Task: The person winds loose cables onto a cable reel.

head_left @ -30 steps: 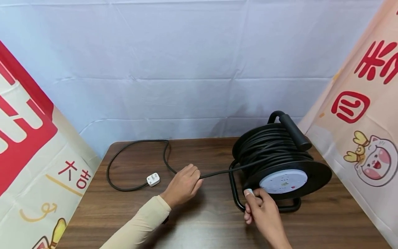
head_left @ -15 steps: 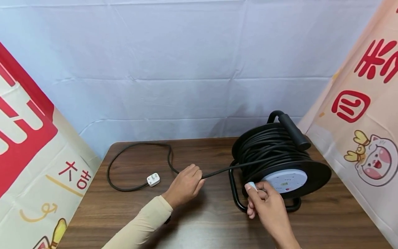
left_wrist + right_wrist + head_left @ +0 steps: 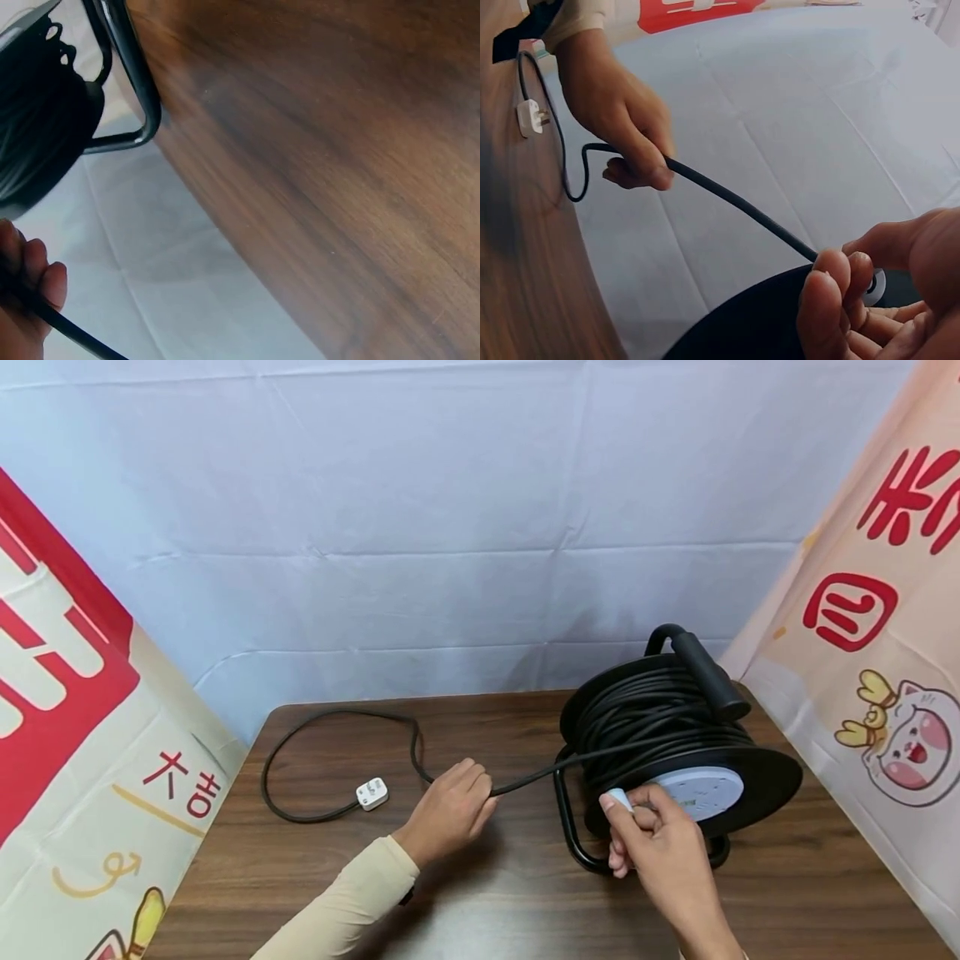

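Observation:
A black cable reel (image 3: 772, 785) with a pale socket face (image 3: 712, 789) stands on the right of the table. My right hand (image 3: 663, 856) pinches the small pale winding knob (image 3: 619, 797) at the reel's near left edge; its fingers partly cover the socket face. From the wound drum, the black cable (image 3: 536, 775) runs left into my left hand (image 3: 450, 810), whose fingers curl round it. Beyond that hand the cable lies in a loose loop, ending at a white plug (image 3: 372, 793). In the right wrist view the cable (image 3: 742, 204) stretches straight between hand and reel.
The brown wooden table (image 3: 510, 902) carries everything. A black tubular frame (image 3: 567, 827) supports the reel, with a thick carrying handle (image 3: 708, 677) on top. Pale cloth (image 3: 450, 527) hangs behind, and printed banners (image 3: 885, 710) flank both sides.
My right hand and the knob have shifted right and slightly up. My left hand has moved a little right with the cable, and the far bend of the loop has come slightly nearer.

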`<state>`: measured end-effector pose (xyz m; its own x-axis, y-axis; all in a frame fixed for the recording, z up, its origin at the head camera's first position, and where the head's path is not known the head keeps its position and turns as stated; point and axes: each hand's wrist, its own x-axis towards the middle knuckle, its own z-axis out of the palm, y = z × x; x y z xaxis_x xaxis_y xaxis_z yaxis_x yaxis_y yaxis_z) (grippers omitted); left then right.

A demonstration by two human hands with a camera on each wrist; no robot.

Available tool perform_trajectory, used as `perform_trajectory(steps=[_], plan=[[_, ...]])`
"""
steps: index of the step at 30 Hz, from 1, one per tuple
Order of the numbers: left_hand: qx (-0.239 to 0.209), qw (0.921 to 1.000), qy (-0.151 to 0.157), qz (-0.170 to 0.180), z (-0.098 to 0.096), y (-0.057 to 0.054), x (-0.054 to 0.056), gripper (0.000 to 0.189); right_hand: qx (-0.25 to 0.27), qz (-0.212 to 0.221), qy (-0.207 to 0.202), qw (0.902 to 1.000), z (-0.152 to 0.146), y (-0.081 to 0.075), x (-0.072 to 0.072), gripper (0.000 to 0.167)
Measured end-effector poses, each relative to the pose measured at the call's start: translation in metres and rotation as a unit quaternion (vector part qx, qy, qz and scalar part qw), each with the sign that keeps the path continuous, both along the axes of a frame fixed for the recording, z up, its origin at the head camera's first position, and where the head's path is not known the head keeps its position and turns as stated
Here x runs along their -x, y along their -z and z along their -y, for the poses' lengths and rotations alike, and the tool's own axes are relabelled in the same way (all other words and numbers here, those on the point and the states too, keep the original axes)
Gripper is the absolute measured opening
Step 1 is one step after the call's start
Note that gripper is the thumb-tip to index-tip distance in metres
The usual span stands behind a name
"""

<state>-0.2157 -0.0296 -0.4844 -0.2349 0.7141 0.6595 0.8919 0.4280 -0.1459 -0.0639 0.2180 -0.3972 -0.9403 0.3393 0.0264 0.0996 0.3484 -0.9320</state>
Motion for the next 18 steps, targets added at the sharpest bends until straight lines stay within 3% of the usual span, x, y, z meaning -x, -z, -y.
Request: perform_trajectory(steps=[9, 18], plan=[[-0.003, 0.9999, 0.006, -0.012, -0.001, -0.005, -0.002, 0.035, -0.008, -0.042, 0.011, 0.9990, -0.006, -0.009, 0.000, 0.033], [-0.005, 0.9998, 0.001, -0.018, -0.004, -0.007, -0.004, 0.036, -0.010, -0.045, 0.019, 0.9988, -0.014, -0.017, 0.000, 0.032]])
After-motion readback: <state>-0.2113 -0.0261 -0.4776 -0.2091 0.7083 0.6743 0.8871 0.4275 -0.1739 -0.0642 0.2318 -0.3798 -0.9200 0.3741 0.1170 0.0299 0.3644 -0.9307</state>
